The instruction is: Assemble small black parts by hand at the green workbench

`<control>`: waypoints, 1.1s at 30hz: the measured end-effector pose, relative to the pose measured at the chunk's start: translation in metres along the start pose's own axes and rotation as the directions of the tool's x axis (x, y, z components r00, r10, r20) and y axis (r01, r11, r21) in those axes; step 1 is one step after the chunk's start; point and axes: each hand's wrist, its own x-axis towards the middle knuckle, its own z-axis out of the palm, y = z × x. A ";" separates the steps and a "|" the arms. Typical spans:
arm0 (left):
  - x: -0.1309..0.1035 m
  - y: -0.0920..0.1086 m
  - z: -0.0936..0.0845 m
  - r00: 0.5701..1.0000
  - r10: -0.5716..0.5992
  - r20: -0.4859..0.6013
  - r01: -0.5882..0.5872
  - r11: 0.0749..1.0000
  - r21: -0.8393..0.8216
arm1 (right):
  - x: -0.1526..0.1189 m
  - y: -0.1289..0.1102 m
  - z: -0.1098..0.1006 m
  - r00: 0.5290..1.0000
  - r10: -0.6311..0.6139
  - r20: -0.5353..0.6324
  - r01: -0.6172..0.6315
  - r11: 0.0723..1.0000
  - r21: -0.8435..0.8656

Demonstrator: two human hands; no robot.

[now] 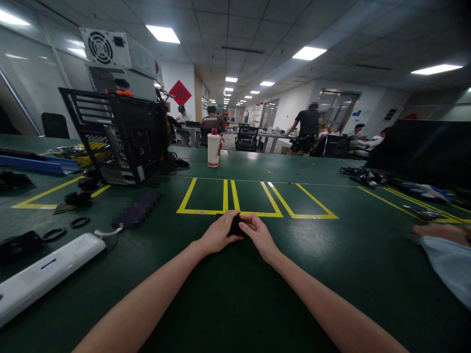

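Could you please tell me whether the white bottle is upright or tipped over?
Upright: the bottle stands on the green table, its red top uppermost.

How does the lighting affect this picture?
Head view: ceiling lights glow washed-out white; the green table shows a soft glare. Head view, too: the black object between left hand and right hand looks too dark for detail.

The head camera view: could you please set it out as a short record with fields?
Left hand: curled around a small black object, kind unclear
Right hand: gripping its right end
Surface: green tabletop with yellow tape outlines
Beyond tape: white cylindrical bottle with red top
Left side: black computer case; long white plastic device
Right edge: another person's hand, light-blue sleeve
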 end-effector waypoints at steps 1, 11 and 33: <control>0.000 0.000 0.001 1.000 0.002 -0.004 -0.002 1.000 0.003 | 0.001 0.001 0.000 1.000 0.006 -0.001 -0.006 1.000 -0.001; 0.001 0.001 0.000 1.000 -0.009 0.006 0.009 1.000 -0.001 | -0.002 0.000 -0.001 0.998 0.008 0.055 -0.009 0.999 0.030; 0.001 0.000 0.001 1.000 0.001 0.002 -0.001 1.000 -0.014 | 0.003 0.001 -0.007 0.996 0.047 0.074 -0.046 0.999 -0.019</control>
